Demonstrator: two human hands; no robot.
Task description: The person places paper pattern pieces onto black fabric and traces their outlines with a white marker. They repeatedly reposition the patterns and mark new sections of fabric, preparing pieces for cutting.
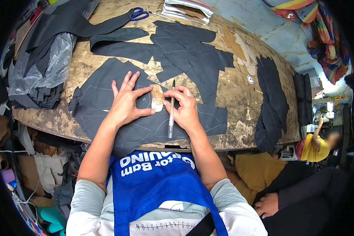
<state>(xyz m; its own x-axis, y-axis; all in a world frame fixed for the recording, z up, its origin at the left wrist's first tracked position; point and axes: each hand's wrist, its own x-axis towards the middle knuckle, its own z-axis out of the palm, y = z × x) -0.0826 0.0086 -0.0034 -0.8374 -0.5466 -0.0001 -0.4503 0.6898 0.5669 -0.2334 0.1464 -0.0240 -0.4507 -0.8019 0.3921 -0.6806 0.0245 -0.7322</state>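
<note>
A small tan-and-white pattern piece (157, 99) with rounded ends lies on a black sheet of material (106, 78) that looks like leather or fabric. At its left edge rest the thumb and index fingertip of my left hand (126, 101), the other fingers spread over the sheet. My right hand (185, 107) grips a clear-barrelled pen (171, 124), held nearly upright in the picture, while its fingertips touch the piece's right edge. Thin pale outlines show on the black sheet around both hands. The underside of the pattern piece is hidden.
Further black pieces (181, 43) cover the worn wooden table (240, 118). Blue-handled scissors (139, 14) and stacked papers (187, 11) lie at the far side. Black material sits in a plastic bag (61, 55) at left. People are nearby at right.
</note>
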